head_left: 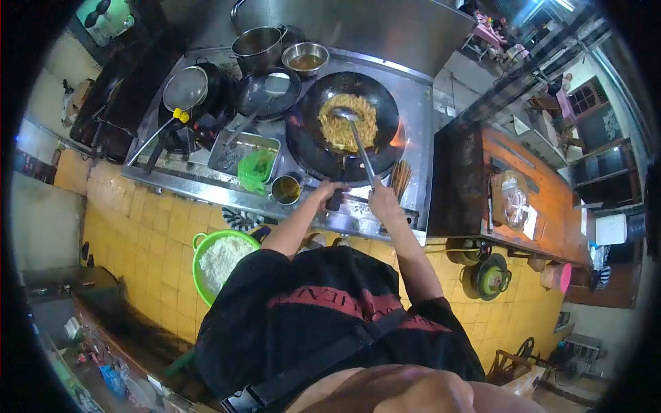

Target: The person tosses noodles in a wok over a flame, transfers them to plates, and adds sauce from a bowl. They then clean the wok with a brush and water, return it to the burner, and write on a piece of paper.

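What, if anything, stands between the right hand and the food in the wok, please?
Nothing visible: the ladle in the right hand reaches over the near rim of the wok, its head on the food.

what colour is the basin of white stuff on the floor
Bright green; the basin shows best in the head view, the only one.

both bare forearms reach forward from the body, slanting inward so the hands sit near each other but apart. the left hand (329, 193) is turned inward, its fingers curled in a grip. the right hand (384, 201) is closed in a fist-like grip, knuckles up, its wrist (395, 219) roughly in line with the forearm.
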`<state>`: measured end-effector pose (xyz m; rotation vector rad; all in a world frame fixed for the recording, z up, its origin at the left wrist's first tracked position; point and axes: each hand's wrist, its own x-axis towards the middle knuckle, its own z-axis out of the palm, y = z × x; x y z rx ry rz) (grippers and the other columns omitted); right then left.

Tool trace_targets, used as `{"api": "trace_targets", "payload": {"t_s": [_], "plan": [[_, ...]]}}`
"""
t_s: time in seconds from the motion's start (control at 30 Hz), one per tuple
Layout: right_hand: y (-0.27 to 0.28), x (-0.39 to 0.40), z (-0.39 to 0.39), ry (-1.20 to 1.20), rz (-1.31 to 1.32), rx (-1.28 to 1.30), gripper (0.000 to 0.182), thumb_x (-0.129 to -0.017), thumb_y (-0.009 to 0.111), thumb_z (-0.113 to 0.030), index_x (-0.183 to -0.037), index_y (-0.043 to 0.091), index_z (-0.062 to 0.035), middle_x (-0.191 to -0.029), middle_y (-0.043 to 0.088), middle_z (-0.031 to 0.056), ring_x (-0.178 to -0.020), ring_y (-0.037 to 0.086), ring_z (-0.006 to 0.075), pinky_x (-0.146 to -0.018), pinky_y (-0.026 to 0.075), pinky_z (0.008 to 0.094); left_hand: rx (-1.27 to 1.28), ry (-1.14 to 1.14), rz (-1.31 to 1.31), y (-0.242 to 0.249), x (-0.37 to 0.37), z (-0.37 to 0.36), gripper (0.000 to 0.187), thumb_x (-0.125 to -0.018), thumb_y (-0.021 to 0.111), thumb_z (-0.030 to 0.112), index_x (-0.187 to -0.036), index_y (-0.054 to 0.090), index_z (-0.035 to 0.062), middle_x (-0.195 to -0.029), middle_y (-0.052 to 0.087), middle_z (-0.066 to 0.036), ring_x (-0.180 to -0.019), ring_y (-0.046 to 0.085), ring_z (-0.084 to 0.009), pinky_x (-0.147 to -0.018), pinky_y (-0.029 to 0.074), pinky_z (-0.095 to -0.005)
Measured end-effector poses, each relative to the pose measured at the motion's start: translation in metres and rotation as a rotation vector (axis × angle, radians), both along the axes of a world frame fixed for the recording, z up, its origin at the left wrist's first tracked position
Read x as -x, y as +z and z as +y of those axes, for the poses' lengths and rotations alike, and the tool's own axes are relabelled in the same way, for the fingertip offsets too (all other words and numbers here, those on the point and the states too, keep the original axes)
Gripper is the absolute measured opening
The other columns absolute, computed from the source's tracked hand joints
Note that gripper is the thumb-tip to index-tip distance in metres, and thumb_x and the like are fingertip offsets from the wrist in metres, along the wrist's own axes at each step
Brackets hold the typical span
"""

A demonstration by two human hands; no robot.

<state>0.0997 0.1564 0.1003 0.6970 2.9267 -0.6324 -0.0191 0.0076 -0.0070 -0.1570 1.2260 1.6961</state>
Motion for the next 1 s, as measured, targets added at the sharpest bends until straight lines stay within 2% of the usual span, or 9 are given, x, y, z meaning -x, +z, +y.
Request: {"api": "trace_targets", "payload": {"t_s": [0.07, 0.23, 0.4, 0.47, 0.53, 0.63, 0.73, 0.83, 1.0], "plan": [[0.043, -0.021, 0.022, 0.113, 0.036, 0.105, 0.039, -0.086, 0.051, -0.016, -0.123, 0.052, -0.0063, -0.086, 0.063, 0.0287, -0.074, 0.064, 0.0404, -0.070, 0.050, 0.0482, 0.086, 0.024, 0.003, 0.008, -0.007, 0.004, 0.014, -0.080, 0.065, 0.014, -0.085, 0.061, 0.0020, -0.071, 0.061, -0.008, -0.056, 0.059, -0.0173, -0.046, 0.050, -0.0336], [0.146, -0.065, 0.063, 0.192, -0.200, 0.286, 0.047, -0.087, 0.055, -0.021, -0.132, 0.047, -0.0115, -0.086, 0.064, 0.0203, -0.063, 0.063, 0.0314, -0.062, 0.050, 0.0410, -0.219, 0.016, -0.251, 0.184, -0.066, 0.006, 0.013, -0.086, 0.059, 0.013, -0.078, 0.053, 0.0059, -0.065, 0.054, -0.004, -0.056, 0.054, -0.0149, -0.053, 0.048, -0.0289], [0.158, -0.076, 0.047, 0.177, -0.305, 0.377, 0.048, -0.088, 0.057, -0.022, -0.132, 0.045, -0.0093, -0.072, 0.059, 0.0168, -0.047, 0.056, 0.0213, -0.053, 0.049, 0.0356, -0.107, -0.064, -0.230, 0.112, -0.036, -0.011, 0.014, -0.087, 0.059, 0.014, -0.078, 0.052, 0.0055, -0.065, 0.054, -0.004, -0.054, 0.053, -0.0132, -0.053, 0.048, -0.0259], [0.138, -0.086, 0.042, 0.192, -0.264, 0.292, 0.048, -0.088, 0.057, -0.022, -0.132, 0.045, -0.0096, -0.075, 0.060, 0.0192, -0.052, 0.059, 0.0258, -0.058, 0.050, 0.0375, 0.000, -0.055, -0.104, 0.065, -0.031, -0.015, 0.014, -0.085, 0.061, 0.015, -0.077, 0.054, 0.0052, -0.063, 0.055, -0.004, -0.053, 0.054, -0.0135, -0.051, 0.047, -0.0271], [0.118, -0.085, 0.043, 0.252, -0.105, 0.096, 0.047, -0.089, 0.056, -0.024, -0.133, 0.045, -0.0107, -0.088, 0.062, 0.0273, -0.079, 0.063, 0.0411, -0.074, 0.050, 0.0437, 0.071, -0.029, 0.022, 0.121, -0.074, -0.013, 0.016, -0.083, 0.061, 0.016, -0.074, 0.057, 0.0038, -0.062, 0.056, -0.006, -0.054, 0.056, -0.0161, -0.052, 0.048, -0.0302], [0.128, -0.087, 0.028, 0.135, -0.102, 0.181, 0.048, -0.088, 0.056, -0.024, -0.132, 0.045, -0.0090, -0.097, 0.060, 0.0304, -0.095, 0.056, 0.0454, -0.083, 0.046, 0.0467, 0.010, -0.154, -0.146, 0.173, -0.131, -0.027, 0.017, -0.083, 0.062, 0.017, -0.072, 0.057, 0.0041, -0.063, 0.057, -0.006, -0.056, 0.057, -0.0169, -0.053, 0.049, -0.0305], [0.123, -0.091, 0.038, 0.186, -0.104, 0.160, 0.047, -0.088, 0.056, -0.021, -0.131, 0.045, -0.0053, -0.096, 0.060, 0.0300, -0.093, 0.058, 0.0439, -0.082, 0.047, 0.0477, 0.040, -0.166, -0.128, 0.168, -0.100, -0.026, 0.017, -0.083, 0.062, 0.016, -0.073, 0.057, 0.0039, -0.064, 0.057, -0.006, -0.056, 0.056, -0.0158, -0.054, 0.049, -0.0302], [0.106, -0.100, 0.029, 0.273, -0.040, 0.122, 0.046, -0.087, 0.055, -0.019, -0.130, 0.045, -0.0040, -0.094, 0.060, 0.0300, -0.090, 0.059, 0.0441, -0.080, 0.047, 0.0491, -0.051, -0.053, -0.091, 0.083, -0.038, -0.020, 0.014, -0.083, 0.062, 0.016, -0.074, 0.057, 0.0057, -0.064, 0.057, -0.004, -0.055, 0.055, -0.0146, -0.052, 0.047, -0.0283], [0.095, -0.093, 0.014, 0.082, -0.125, 0.011, 0.040, -0.085, 0.057, -0.016, -0.121, 0.045, -0.0034, -0.086, 0.061, 0.0281, -0.086, 0.059, 0.0455, -0.077, 0.047, 0.0529, 0.041, -0.123, -0.057, 0.154, -0.126, -0.031, 0.013, -0.082, 0.063, 0.017, -0.077, 0.058, 0.0064, -0.063, 0.056, -0.005, -0.054, 0.056, -0.0152, -0.051, 0.046, -0.0281]]}}
